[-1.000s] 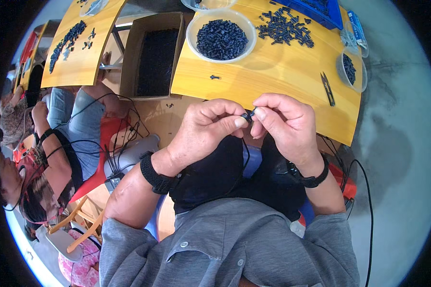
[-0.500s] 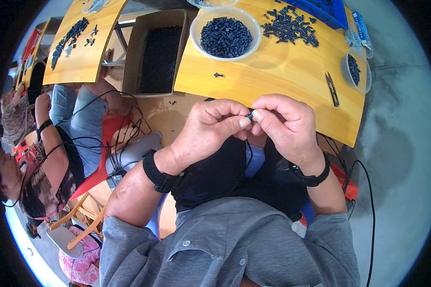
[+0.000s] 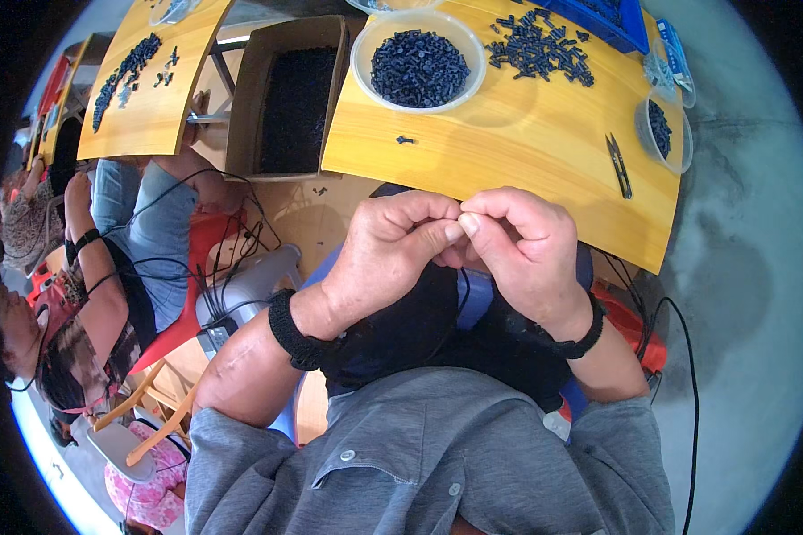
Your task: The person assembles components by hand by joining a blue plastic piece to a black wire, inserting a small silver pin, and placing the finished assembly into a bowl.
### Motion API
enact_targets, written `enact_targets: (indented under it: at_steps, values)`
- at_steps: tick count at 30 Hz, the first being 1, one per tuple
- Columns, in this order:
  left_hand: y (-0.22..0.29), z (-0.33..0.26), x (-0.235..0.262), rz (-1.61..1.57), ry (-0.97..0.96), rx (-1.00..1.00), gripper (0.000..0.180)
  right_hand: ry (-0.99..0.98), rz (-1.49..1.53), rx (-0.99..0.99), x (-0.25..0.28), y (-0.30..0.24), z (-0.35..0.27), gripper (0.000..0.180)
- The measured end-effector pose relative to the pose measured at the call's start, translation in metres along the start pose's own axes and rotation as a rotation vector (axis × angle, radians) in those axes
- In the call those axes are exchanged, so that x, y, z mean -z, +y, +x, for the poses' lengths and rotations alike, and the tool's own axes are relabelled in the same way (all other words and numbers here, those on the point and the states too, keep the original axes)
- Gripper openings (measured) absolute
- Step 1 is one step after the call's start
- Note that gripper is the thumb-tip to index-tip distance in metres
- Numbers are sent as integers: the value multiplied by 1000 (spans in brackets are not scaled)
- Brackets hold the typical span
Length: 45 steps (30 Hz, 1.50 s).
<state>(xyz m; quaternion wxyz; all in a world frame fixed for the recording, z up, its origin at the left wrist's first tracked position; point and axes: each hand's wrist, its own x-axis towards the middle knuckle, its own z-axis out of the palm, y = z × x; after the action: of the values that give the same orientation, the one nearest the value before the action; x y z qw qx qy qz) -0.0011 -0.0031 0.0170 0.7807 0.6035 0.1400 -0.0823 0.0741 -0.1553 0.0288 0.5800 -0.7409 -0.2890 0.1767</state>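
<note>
My left hand [image 3: 394, 245] and my right hand [image 3: 528, 239] meet fingertip to fingertip just off the near edge of the yellow table [image 3: 509, 143]. Thumb and forefinger of each are pinched together. A small dark part showed between them a moment ago; now the fingertips almost wholly cover it. On the table beyond, a single small dark plastic piece [image 3: 406, 140] lies by itself. A white plastic bowl [image 3: 476, 64] full of similar dark pieces stands behind it. Further right is a loose pile of dark pieces [image 3: 544, 49].
Black thread snips [image 3: 618, 167] lie at the table's right, near a clear tub [image 3: 684, 147] of dark parts. A blue tray [image 3: 633, 34] stands at the back. Left are a cardboard box [image 3: 241, 111], another table [image 3: 169, 111] and a seated person [image 3: 103, 276]; cables hang between.
The fingertips have closed in further, so the small dark part no longer shows clearly. Both hands shifted slightly, and the right wrist turned a little. Things on the table stayed put.
</note>
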Motion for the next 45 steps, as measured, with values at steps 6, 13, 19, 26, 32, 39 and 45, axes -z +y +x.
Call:
enact_targets:
  at_steps: [6, 13, 19, 26, 32, 39, 45]
  values:
    - [0, 0, 3, -100, -10, -46, 11, -29, 419, -320, 7, 2, 2, 19]
    - [-5, 5, 11, 185, -9, -228, 6, -240, 693, -699, 13, 6, 8, 50]
    - [-7, 6, 9, 96, -65, -259, 5, -404, 1037, -788, 5, 21, 5, 56]
    - [-4, 6, 8, -79, -118, -115, 7, -369, 913, -668, 4, 22, 4, 50]
    - [-5, 9, 7, -131, -147, -99, 9, -73, 592, -428, 11, 7, 2, 24]
    - [-2, 3, 11, -43, -112, -23, 9, -150, 296, -45, 12, 10, 7, 8]
    - [0, 3, 4, -12, -53, -54, 11, -165, 261, -215, 10, 5, 1, 9]
